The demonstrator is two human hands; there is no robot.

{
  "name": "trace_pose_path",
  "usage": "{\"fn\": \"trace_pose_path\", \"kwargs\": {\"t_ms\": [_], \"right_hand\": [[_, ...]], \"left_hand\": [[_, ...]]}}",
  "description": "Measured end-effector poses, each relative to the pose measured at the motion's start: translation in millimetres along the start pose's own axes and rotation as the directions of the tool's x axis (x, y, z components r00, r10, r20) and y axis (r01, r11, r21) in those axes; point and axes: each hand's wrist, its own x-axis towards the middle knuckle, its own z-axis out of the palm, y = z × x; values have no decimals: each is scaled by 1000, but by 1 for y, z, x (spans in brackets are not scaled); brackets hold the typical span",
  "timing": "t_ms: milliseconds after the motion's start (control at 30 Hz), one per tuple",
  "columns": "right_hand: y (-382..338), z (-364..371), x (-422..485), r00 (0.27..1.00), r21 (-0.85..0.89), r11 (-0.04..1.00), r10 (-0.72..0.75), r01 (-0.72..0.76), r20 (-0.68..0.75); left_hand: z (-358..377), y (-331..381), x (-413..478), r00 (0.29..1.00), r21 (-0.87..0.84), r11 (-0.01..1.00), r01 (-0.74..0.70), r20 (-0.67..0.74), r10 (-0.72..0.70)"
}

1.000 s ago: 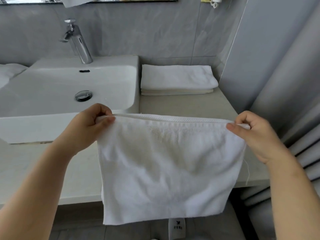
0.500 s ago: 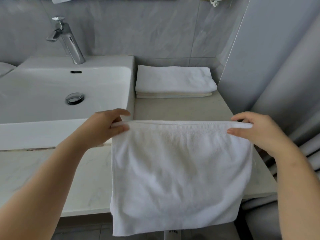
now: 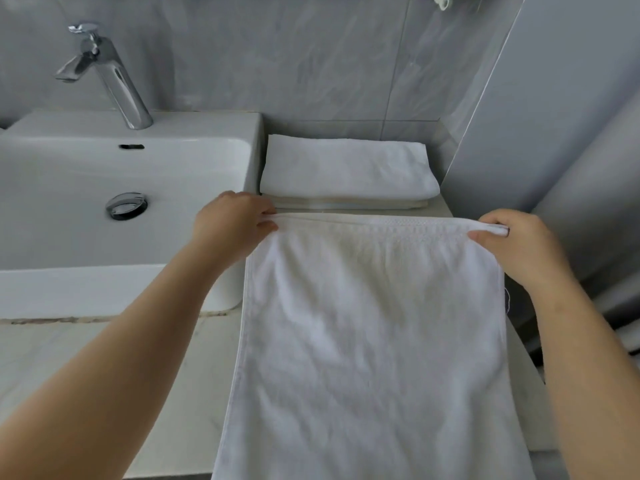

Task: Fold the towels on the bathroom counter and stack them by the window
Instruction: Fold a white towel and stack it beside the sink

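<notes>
Head view
Left hand [image 3: 230, 221]: arm stretched forward, fingers pinching the towel's [image 3: 374, 341] far left corner.
Right hand [image 3: 516, 245]: pinching the far right corner.
Towel: spread on the counter [image 3: 114, 368], long axis running away from the person, near end hanging over the front edge.
Stack [image 3: 346, 171]: folded towels just beyond, beside the sink [image 3: 104, 209].

White towel [image 3: 374, 341], white sink [image 3: 104, 289], chrome faucet [image 3: 114, 77], grey tiles [image 3: 277, 57].
</notes>
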Motion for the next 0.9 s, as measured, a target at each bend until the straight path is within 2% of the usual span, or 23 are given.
{"fn": "trace_pose_path", "kwargs": {"t_ms": [167,233,367,467,600,667,767,800,833,867,900], "right_hand": [[-1,17,35,999,128,991,29,-25,-31],[-4,23,47,997,184,982,56,-47,-44],[-9,33,66,990,270,960,106,-79,-88],[-11,38,72,986,334,938,136,-98,-94],[-11,42,75,982,393,919,104,-35,-157],[-10,42,78,979,420,906,126,-49,-158],[-4,41,75,976,573,813,194,-105,-97],[0,41,72,972,608,783,220,-127,-81],[5,42,67,968,628,765,240,-144,-69],[10,45,62,966,624,766,251,-157,-65],[15,47,55,964,600,783,257,-165,-69]], "left_hand": [[11,12,32,988,-71,986,153,38,-150],[16,16,44,978,-189,960,207,75,-196],[23,23,62,903,-510,746,429,218,-371],[30,25,68,849,-694,527,491,246,-467],[41,23,70,848,-775,487,403,116,-517],[39,22,70,832,-865,347,363,133,-538],[34,24,65,793,-951,-36,308,277,-543],[35,24,60,784,-947,-98,304,308,-538],[38,23,54,783,-945,-86,316,311,-539],[44,21,47,787,-938,-3,346,292,-543],[50,21,40,795,-913,124,389,265,-545]]}}
